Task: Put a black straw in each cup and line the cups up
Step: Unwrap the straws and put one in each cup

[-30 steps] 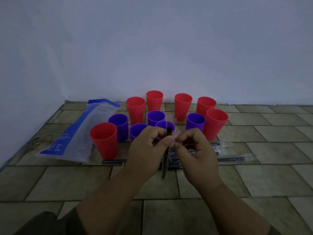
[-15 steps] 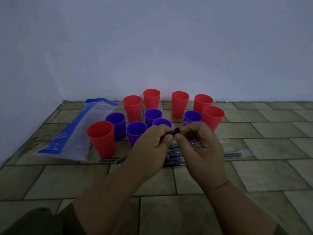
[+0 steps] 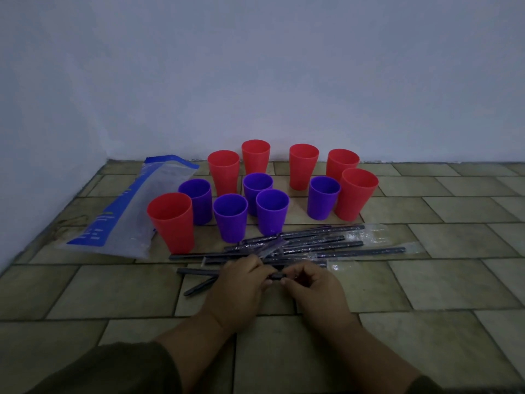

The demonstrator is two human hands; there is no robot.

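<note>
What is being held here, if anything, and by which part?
A black straw, pinched by the left hand and the right hand side by side; a short stretch shows between their fingertips. Where along its length cannot be told.

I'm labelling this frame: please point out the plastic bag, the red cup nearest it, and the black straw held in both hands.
plastic bag [image 3: 133, 220]: head view, clear middle panel.
red cup [image 3: 174, 230]: head view, outer wall below rim.
black straw [image 3: 277, 276]: head view, exposed dark stretch of shaft.

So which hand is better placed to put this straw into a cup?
Probably the left hand: it grips the black straw, and a purple cup stands beyond it. The right hand only pinches its end.
</note>
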